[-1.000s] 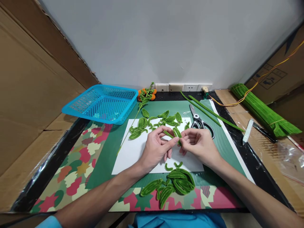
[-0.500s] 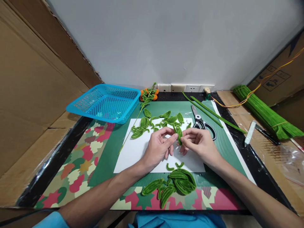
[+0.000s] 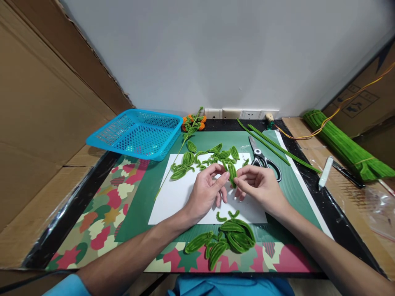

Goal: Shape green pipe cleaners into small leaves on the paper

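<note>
Between both hands, above the white paper (image 3: 175, 201), is a green pipe-cleaner leaf (image 3: 232, 174) held upright. My left hand (image 3: 205, 191) pinches it from the left with thumb and fingertips. From the other side my right hand (image 3: 259, 187) grips its lower right edge. Just beyond the hands lie several finished-looking fuzzy green leaves (image 3: 187, 159) on the paper. Closer to me, a pile of larger leaves (image 3: 237, 236) rests across the mat's front edge, with short curled pipe-cleaner pieces (image 3: 221, 216) behind it.
Scissors (image 3: 259, 155) lie behind my right hand, beside long green pipe cleaners (image 3: 277, 144). A blue basket (image 3: 160, 156) stands at back left, near orange flowers (image 3: 202, 123). On the right are a pipe-cleaner bundle (image 3: 345, 144), a pale-handled tool (image 3: 325, 172) and an orange cable (image 3: 324, 123).
Both hands stay almost in place with the leaf between them. The leaf and fingers have shifted very slightly to the left.
</note>
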### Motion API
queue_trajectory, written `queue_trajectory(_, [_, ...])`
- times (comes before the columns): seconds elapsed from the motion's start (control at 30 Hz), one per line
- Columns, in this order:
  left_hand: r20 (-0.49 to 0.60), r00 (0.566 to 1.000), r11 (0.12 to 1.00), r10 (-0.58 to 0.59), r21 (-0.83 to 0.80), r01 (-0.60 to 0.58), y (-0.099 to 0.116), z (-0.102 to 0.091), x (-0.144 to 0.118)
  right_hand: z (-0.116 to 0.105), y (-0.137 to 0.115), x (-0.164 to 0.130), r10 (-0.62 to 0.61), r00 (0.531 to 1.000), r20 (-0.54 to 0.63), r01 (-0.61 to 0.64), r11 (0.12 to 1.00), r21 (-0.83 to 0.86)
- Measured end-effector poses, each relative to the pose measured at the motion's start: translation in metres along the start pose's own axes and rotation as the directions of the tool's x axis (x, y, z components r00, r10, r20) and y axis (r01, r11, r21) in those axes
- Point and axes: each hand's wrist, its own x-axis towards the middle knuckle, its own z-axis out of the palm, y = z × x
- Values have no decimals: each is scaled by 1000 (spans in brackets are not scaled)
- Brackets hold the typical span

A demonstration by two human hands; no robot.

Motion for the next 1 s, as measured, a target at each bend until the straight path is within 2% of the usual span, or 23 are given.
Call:
queue_trajectory(0.23, [39, 999, 1000, 0, 8, 0, -3, -2, 0, -1, 3, -4, -116, 993, 9, 115, 973, -201])
queue_trajectory(0.43, [89, 995, 996, -33, 88, 25, -3, -4, -3, -6, 6, -5, -241, 969, -54, 196, 883, -427])
queue_trajectory(0.6, [81, 996, 998, -37, 58, 33, -1, -4, -2, -13, -2, -6, -315, 942, -114, 242, 876, -418])
queue_trajectory(0.83, [133, 985, 994, -106, 17, 105, 2, -6, -2, -20, -6, -8, -357, 934, -11, 314, 835, -452])
queue_trajectory(1.0, [143, 976, 986, -165, -3, 167, 8, -5, -2, -20, -5, -6, -311, 950, -3, 282, 867, -410])
